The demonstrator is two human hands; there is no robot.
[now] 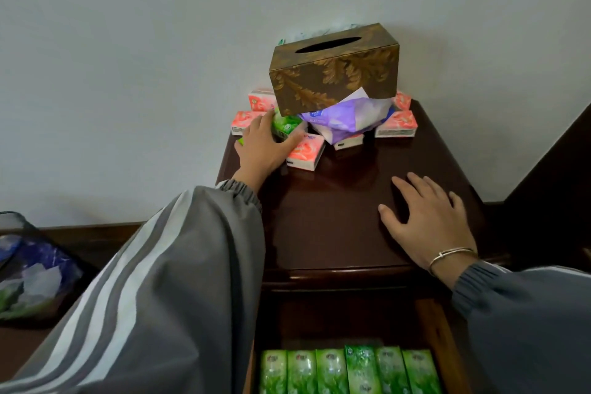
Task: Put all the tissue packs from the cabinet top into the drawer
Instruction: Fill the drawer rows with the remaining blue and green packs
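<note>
Dark wood runs from the open drawer (pixel 436 339) at 6 o'clock up to the cabinet top (pixel 335 211). In the drawer, six green packs (pixel 348 371) stand side by side along the bottom of the view, reaching the right wall. Behind them the drawer floor lies dark and open up to the cabinet front.

Above the rounded front lip, the right hand (pixel 428 221) rests flat at 4 o'clock on the top, fingers spread, close to the right edge; a bracelet (pixel 447 256) circles the wrist. Bare wood stretches from the hand to the left edge and back to the pile.

A grey striped sleeve (pixel 176 281) crosses from 7 o'clock. The left hand (pixel 263 147) reaches to 11 o'clock, near the left edge, fingers curled over a green pack (pixel 286 125), thumb lying against a pink pack (pixel 305 152).

More pink packs ring the pile: two at 10 o'clock (pixel 246 121) by the left edge, two at 1 o'clock (pixel 398 125) near the right edge. A purple pack (pixel 345 118) sits in the middle, and a gold box (pixel 332 73) rests tilted on it. The pile crowds the back edge against the pale wall (pixel 160 41).

On the floor at 8 o'clock stands a bin (pixel 28 272), well apart from the cabinet.
</note>
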